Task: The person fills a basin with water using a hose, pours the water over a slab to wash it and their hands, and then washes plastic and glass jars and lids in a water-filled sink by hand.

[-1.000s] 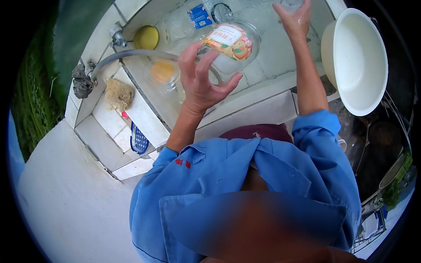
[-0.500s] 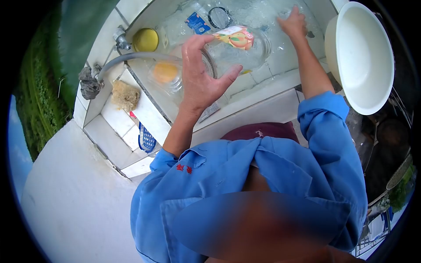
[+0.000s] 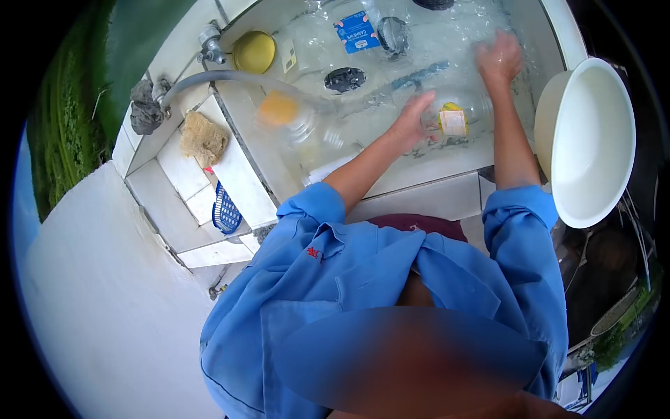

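Note:
My left hand [image 3: 410,126] grips the left end of a clear jar [image 3: 476,105], its thumb on the upper side and fingers below. The jar lies on its side in the water and bears a yellow and white label. Just beyond its right end is my right hand [image 3: 500,59], partly in the water, slightly blurred, with its fingers apart and nothing visible in them. Around the hands float a blue label reading "cashews" [image 3: 356,32], a dark round lid [image 3: 345,80] and another dark-rimmed lid [image 3: 393,35].
A white basin [image 3: 593,146] leans at the tiled sink's right edge. On the left are a yellow lid [image 3: 254,52], a tap [image 3: 211,43], a grey hose [image 3: 223,75], a loofah-like scrubber [image 3: 204,138] and a blue plastic basket [image 3: 225,209]. A clear container [image 3: 307,126] lies under the hose.
My left hand has moved right and down from its open pose in the air to the jar. The jar is farther right and shows a different label side. My right hand stays in the water.

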Action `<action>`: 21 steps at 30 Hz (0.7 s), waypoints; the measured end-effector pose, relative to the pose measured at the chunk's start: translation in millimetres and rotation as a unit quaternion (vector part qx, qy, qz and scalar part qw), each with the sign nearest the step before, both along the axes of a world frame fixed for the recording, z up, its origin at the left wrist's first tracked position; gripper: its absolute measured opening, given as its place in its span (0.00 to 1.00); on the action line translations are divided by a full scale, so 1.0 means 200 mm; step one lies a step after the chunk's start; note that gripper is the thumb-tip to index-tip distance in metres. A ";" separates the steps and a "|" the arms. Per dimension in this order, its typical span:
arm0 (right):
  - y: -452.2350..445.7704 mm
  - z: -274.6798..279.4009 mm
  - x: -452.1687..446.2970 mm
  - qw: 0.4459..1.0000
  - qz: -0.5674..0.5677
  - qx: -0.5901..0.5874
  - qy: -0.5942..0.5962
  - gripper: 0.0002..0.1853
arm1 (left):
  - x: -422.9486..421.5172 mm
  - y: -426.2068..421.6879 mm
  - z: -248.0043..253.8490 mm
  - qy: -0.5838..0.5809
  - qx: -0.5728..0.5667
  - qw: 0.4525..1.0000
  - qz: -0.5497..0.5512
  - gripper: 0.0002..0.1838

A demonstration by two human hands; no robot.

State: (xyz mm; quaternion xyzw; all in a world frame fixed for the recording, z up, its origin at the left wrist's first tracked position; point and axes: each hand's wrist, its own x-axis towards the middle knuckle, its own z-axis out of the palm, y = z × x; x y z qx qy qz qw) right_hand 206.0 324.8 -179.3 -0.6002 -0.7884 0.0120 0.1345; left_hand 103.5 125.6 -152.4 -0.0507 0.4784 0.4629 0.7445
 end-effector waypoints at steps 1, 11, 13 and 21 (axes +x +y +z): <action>0.02 0.00 -0.02 0.994 0.062 0.081 0.039 0.24 | 0.01 0.02 -0.03 -0.042 0.033 0.999 -0.005 0.42; -0.30 0.12 -0.58 0.883 0.230 -0.332 0.238 0.45 | 0.05 0.09 -0.08 -0.046 0.035 0.998 -0.013 0.43; -0.34 0.09 -0.67 0.857 0.165 -0.340 0.350 0.47 | 0.04 0.09 -0.05 -0.027 0.088 0.995 -0.039 0.44; -0.28 0.30 -0.82 0.818 0.120 -0.433 0.360 0.44 | -0.02 0.03 -0.11 -0.048 0.094 0.994 -0.040 0.41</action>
